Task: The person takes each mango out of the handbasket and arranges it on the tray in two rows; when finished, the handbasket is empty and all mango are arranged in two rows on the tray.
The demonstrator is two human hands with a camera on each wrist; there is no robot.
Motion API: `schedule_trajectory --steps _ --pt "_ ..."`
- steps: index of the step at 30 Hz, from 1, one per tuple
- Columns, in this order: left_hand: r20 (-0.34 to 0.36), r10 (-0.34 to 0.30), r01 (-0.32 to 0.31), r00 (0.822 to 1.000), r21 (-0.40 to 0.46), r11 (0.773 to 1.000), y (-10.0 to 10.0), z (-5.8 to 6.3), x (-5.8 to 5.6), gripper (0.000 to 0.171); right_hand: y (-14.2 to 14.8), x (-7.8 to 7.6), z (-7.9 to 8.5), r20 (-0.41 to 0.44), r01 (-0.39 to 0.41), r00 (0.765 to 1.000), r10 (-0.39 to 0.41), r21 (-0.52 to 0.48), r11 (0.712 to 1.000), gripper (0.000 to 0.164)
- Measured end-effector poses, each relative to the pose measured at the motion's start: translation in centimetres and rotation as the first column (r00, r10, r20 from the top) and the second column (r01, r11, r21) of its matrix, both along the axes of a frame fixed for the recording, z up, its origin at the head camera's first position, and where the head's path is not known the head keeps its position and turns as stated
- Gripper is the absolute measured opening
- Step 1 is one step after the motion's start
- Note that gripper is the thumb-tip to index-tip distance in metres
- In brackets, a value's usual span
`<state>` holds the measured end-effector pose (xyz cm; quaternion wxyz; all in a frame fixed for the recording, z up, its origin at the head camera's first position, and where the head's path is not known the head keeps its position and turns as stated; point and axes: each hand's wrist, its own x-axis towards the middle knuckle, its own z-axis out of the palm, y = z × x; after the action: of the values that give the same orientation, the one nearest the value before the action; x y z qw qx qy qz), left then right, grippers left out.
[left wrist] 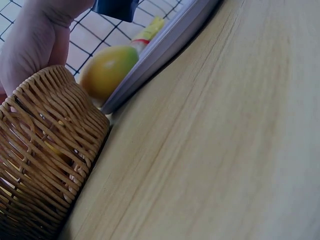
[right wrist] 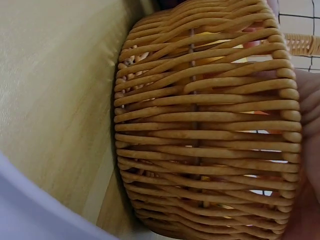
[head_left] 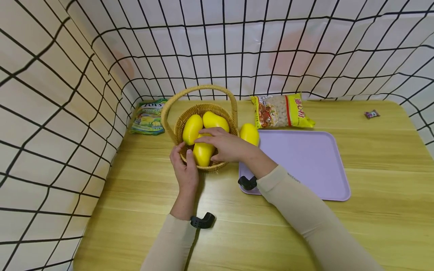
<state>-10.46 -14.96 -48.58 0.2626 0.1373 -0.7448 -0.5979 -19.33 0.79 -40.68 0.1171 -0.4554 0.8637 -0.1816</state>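
A wicker basket (head_left: 217,165) with a tall arched handle stands left of the tray and holds three yellow mangoes. One mango (head_left: 192,128) lies at the left inside it and another (head_left: 215,121) at the back. My right hand (head_left: 228,145) reaches over the right rim and holds the front mango (head_left: 203,153) between thumb and fingers. At the front left, my left hand (head_left: 184,169) grips the basket's rim, its thumb next to the front mango. In the right wrist view the basket's weave (right wrist: 210,125) hides most of the contents.
A further mango (head_left: 249,134) rests at the left end of a lilac tray (head_left: 301,162). Behind the tray lies a yellow food bag (head_left: 281,111); a green packet (head_left: 149,117) is left of the basket. A small purple wrapped sweet (head_left: 372,114) lies far right. Black wire grid (head_left: 223,52) borders the table.
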Motion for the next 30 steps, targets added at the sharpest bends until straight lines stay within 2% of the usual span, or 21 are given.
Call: schedule_trajectory --steps 15,30 --pt "0.006 0.004 -0.004 1.0 -0.025 1.0 -0.03 -0.06 0.03 0.034 -0.59 -0.13 -0.27 -0.013 0.008 1.0 -0.007 0.065 0.998 0.079" --pt "0.016 0.023 -0.023 1.0 0.005 1.0 0.29 0.15 -0.24 0.036 -0.77 -0.3 -0.39 -0.016 0.002 1.0 -0.001 0.081 0.997 0.08"
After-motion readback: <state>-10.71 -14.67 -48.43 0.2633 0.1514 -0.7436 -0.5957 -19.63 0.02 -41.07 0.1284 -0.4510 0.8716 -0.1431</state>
